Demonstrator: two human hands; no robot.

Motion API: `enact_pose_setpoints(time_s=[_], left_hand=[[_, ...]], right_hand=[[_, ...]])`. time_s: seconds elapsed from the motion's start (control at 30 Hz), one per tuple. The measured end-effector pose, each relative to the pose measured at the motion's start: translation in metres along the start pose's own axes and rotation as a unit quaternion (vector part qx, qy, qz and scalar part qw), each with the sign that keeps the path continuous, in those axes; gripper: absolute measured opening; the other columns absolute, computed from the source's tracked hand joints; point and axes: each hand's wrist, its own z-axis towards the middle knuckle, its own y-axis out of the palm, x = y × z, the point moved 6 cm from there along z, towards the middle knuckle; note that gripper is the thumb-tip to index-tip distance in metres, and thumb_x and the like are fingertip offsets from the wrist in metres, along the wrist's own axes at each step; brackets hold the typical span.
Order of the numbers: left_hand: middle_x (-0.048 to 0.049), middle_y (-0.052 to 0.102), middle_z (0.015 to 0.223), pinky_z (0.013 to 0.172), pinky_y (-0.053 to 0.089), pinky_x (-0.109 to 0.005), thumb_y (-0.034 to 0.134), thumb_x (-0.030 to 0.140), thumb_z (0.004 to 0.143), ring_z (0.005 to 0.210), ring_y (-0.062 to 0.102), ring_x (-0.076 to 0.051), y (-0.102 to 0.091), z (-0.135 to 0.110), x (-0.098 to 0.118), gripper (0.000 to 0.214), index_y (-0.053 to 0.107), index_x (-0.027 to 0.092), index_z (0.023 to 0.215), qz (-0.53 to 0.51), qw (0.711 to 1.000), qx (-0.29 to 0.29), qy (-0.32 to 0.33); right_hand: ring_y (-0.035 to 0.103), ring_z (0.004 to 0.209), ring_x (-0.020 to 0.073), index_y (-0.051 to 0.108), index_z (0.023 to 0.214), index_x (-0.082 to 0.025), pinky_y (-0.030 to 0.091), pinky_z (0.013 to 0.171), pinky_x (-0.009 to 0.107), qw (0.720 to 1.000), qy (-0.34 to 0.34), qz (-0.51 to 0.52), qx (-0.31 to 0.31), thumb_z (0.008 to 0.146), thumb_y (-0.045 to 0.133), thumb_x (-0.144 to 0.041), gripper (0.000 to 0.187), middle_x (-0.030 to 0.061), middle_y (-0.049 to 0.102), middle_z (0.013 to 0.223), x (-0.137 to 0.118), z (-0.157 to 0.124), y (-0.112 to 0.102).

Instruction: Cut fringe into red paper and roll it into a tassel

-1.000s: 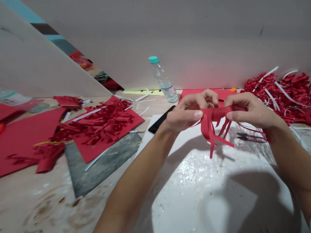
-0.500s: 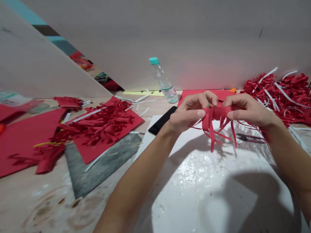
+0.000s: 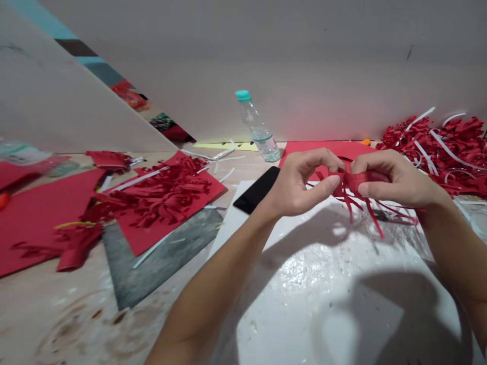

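Between my two hands, above the white plastic-covered surface (image 3: 304,304), is a red fringed strip (image 3: 359,180), its thin cut ends hanging down. It looks like paper or thin foam. My left hand (image 3: 304,180) pinches its left end between thumb and fingers. Close beside it, my right hand (image 3: 395,177) grips the strip's right part, thumb in front. Part of the strip is hidden behind the fingers. Below the right hand lies a dark metal tool (image 3: 384,215), partly covered by the fringe, its kind unclear.
A black phone (image 3: 256,190) lies left of my left hand. Behind it a water bottle (image 3: 262,132) stands near the wall. Red fringed pieces (image 3: 160,192) lie on red sheets at left, over a grey board (image 3: 160,268). Another red fringed heap (image 3: 449,147) sits at right.
My left hand has shifted right, closer to my right hand, along the red strip. Less of the strip shows between them, and its hanging ends have swung right.
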Motion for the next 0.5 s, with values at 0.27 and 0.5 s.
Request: enact_pose_setpoints(time_s=[0.27,0.5], left_hand=[[-0.0036,0.066,0.07,0.062,0.051,-0.03,0.067,0.027,0.079,0.064,0.061,-0.015,0.004,0.001,0.015,0.018,0.054,0.021,0.068,0.095,0.993,0.022,0.069],[-0.0035,0.068,0.07,0.063,0.051,-0.033,0.066,0.022,0.078,0.064,0.062,-0.016,0.005,0.002,0.029,0.015,0.056,0.022,0.067,0.153,0.98,0.025,0.126]], right_hand=[[0.043,0.059,0.0082,0.053,0.069,-0.016,0.033,0.056,0.022,0.999,-0.012,-0.028,0.01,0.08,0.059,-0.013,0.013,-0.0028,0.051,0.066,-0.007,-0.002,0.004],[0.044,0.062,0.0092,0.054,0.069,-0.016,0.034,0.059,0.024,0.995,-0.024,-0.093,0.035,0.079,0.059,-0.011,0.013,-0.0032,0.05,0.065,-0.012,-0.005,0.005]])
